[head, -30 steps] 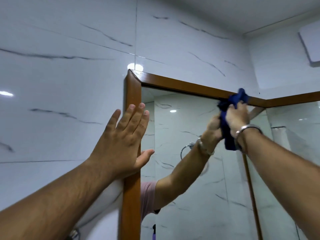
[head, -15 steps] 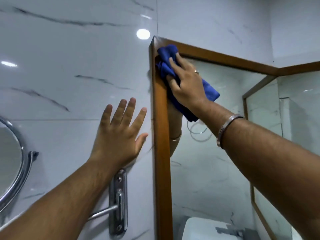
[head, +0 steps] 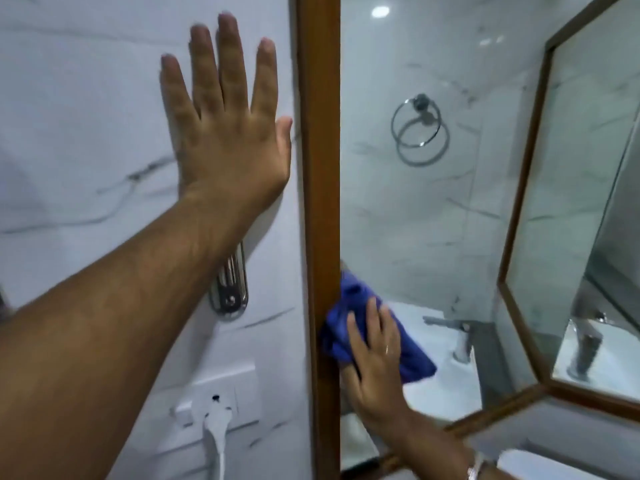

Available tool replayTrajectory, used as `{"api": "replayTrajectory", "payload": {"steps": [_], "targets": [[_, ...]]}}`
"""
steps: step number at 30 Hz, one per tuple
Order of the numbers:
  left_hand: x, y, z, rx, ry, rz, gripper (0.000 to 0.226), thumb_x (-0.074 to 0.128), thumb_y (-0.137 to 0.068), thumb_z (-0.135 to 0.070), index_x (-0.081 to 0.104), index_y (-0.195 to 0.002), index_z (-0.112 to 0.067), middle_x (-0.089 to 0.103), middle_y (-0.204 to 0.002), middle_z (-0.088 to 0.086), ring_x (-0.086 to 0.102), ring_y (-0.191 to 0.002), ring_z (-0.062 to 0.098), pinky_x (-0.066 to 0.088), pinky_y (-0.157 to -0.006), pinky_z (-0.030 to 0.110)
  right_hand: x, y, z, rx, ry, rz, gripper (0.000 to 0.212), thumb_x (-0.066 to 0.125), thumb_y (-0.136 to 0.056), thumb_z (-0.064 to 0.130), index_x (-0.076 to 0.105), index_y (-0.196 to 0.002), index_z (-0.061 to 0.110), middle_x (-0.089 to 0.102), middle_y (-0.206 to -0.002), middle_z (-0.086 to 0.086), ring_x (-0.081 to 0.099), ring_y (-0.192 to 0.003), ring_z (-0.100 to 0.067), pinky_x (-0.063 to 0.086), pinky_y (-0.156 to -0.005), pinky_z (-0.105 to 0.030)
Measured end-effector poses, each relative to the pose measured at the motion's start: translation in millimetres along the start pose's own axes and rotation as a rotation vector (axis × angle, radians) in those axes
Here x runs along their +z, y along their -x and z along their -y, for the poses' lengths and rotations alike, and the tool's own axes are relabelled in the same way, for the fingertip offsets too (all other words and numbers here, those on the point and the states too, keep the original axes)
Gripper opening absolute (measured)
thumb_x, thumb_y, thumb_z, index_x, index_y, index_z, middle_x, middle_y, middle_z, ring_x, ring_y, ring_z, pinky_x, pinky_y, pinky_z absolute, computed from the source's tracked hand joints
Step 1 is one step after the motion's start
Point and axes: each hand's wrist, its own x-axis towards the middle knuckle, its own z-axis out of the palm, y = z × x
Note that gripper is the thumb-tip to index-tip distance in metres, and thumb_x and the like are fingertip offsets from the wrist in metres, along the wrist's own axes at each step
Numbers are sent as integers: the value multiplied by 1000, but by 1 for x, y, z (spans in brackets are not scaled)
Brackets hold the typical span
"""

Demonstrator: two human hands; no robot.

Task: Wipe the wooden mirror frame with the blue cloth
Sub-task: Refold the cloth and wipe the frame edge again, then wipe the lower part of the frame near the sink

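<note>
The wooden mirror frame (head: 318, 133) runs as a vertical brown strip down the middle, with the mirror glass to its right. A blue cloth (head: 349, 306) is pressed against the frame's inner edge, low on the strip. My right hand (head: 375, 368) lies flat over the cloth and holds it to the wood and glass. Just left of the frame, my left hand (head: 225, 123) rests flat on the white marble wall, fingers spread and pointing up, holding nothing.
A chrome bracket (head: 229, 289) is fixed to the wall under my left forearm. Below it sits a white socket (head: 221, 400) with a white plug. A second wood-framed mirror (head: 526, 209) angles in at the right. The glass reflects a towel ring (head: 419, 129), basin and tap.
My right hand slid the blue cloth from the top rail to the top left corner, then down the left strip to its lower part. The view dropped; my left hand stayed on the wall.
</note>
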Motion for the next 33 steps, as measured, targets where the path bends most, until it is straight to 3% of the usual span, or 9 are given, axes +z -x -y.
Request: {"api": "replayTrajectory", "payload": {"steps": [3,6,11,13,16,21,23,30,33], "targets": [[-1,2,-1,-10,-6,33,68,22,-104,-52,4,-160,-19,6,-167,21,7,-153,42,7,-119,64,31,104,0,82,59,160,61,24,-100,47,3,-152,23,-13,-161,-7,-8,-147,-29,5,-116,-40],[-5,4,-3,-19,-35,109,64,16,-104,-48,12,-158,-14,15,-164,24,12,-152,45,9,-120,65,39,181,-3,123,170,400,72,36,-90,53,17,-147,14,-14,-160,-13,-11,-147,-31,9,-113,-41],[-16,14,-3,-37,-12,223,62,10,-103,-47,34,-142,-5,40,-147,25,35,-137,45,26,-113,60,25,214,-13,113,167,692,56,16,-99,50,44,-132,15,34,-145,-15,-12,-147,-29,8,-112,-37],[-18,33,-9,-114,69,147,60,19,-103,-39,35,-147,-3,37,-153,26,33,-141,45,23,-117,59,17,214,-20,71,127,685,45,36,-99,35,41,-140,18,33,-152,-16,-7,-148,-28,8,-115,-33],[-24,101,-40,-204,165,-27,66,42,-100,-29,25,-155,2,26,-160,30,21,-149,46,8,-122,59,8,208,-28,150,-2,643,83,71,-71,4,37,-143,25,26,-154,-18,22,-141,-43,29,-110,-29],[-23,272,-114,251,225,61,88,56,-92,-27,4,-160,-11,-10,-167,18,-8,-155,33,-7,-122,54,21,200,-29,912,-71,202,62,76,-73,5,49,-129,4,35,-145,-27,35,-131,-44,30,-109,-48],[-17,327,-131,432,291,163,72,46,-97,-27,15,-160,-17,2,-169,15,-3,-156,30,-5,-123,51,27,212,-32,1018,-13,169,55,80,-67,11,55,-115,2,51,-126,-24,47,-116,-42,38,-100,-49],[-1,390,-141,655,126,709,66,61,-86,-40,49,-147,-19,45,-155,0,40,-144,17,2,-121,45,5,222,-48,764,-14,464,22,64,-80,33,60,-78,11,58,-88,-8,51,-81,-28,41,-76,-41],[0,406,-133,625,148,692,53,57,-89,-36,61,-139,-18,45,-154,4,44,-142,19,7,-121,45,-26,220,-64,482,-233,655,30,56,-82,43,57,-74,14,58,-72,-1,48,-68,-18,30,-65,-28]]}}
